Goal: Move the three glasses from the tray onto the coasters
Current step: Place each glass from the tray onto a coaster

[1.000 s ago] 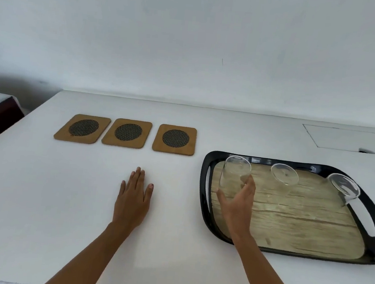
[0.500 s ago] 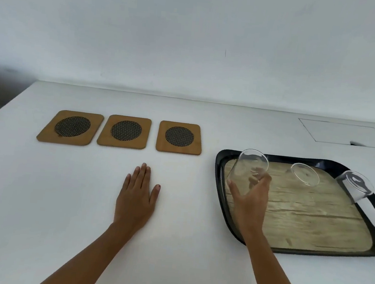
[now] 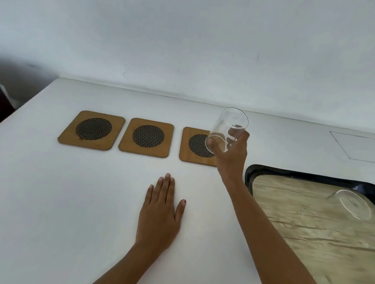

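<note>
On the smooth white desk [image 3: 39, 196], no brand, label or writing can be read on anything. The largest thing there is the black-rimmed rectangular tray [image 3: 270, 170] at the right, its rounded rim glossy and its floor printed with a pale, weathered wood grain. One clear cylindrical glass [image 3: 352, 203] stands on that floor near the far right corner; the frame edge cuts the tray off beyond it.

Left of the tray, three tan wooden coasters with rounded corners lie in a row, just beside one another but apart. Each carries a dark round mesh inset: the left coaster [image 3: 91, 130], the middle coaster [image 3: 147, 136] and the right coaster [image 3: 195, 146].

The right hand [image 3: 231, 155] is curled around the lower part of a tall clear smooth-walled glass [image 3: 227, 129], gripping it tilted above the right coaster's near-right part, its base not yet on the mesh. The left hand [image 3: 161, 215] lies flat on the desk, palm down, fingers straight and together, holding nothing, nearer than the coasters.
</note>
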`<state>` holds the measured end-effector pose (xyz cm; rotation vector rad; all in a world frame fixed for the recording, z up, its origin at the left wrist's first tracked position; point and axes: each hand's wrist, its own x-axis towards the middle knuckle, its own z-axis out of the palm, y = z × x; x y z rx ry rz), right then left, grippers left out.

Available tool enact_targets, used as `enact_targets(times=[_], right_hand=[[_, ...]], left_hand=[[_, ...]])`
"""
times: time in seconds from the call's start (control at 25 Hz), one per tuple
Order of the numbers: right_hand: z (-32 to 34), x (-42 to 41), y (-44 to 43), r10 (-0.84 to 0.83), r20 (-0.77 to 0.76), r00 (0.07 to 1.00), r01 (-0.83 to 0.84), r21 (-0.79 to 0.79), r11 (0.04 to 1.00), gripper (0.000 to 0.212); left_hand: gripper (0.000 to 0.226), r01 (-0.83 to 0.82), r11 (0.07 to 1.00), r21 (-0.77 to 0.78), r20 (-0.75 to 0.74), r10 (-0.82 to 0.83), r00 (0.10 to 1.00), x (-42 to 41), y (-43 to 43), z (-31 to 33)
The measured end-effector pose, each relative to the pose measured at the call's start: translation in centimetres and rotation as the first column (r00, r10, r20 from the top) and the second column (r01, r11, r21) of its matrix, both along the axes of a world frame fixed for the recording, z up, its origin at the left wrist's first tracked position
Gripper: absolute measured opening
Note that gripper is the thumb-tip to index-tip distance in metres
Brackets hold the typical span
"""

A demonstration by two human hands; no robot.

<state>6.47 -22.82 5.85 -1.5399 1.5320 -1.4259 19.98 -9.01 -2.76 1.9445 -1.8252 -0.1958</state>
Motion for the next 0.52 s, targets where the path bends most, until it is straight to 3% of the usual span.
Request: enact_targets(times=[0.24,0.52], right_hand=[[-2.5,2.4,-4.4,0.037,-0.11,0.993,-0.026,0.105,0.994,0.073],[-4.2,3.3,-5.6,0.013,-0.156,0.988,0.005,0.115,0.993,0.075]], left_hand=[[0.065,-0.001,1.0,0.014,0.002,0.001,1.0,0.0,0.1,-0.1],[0.066,-0.015,0.999,0.033,-0.01,0.015,1.0,-0.1,-0.1,-0.2]])
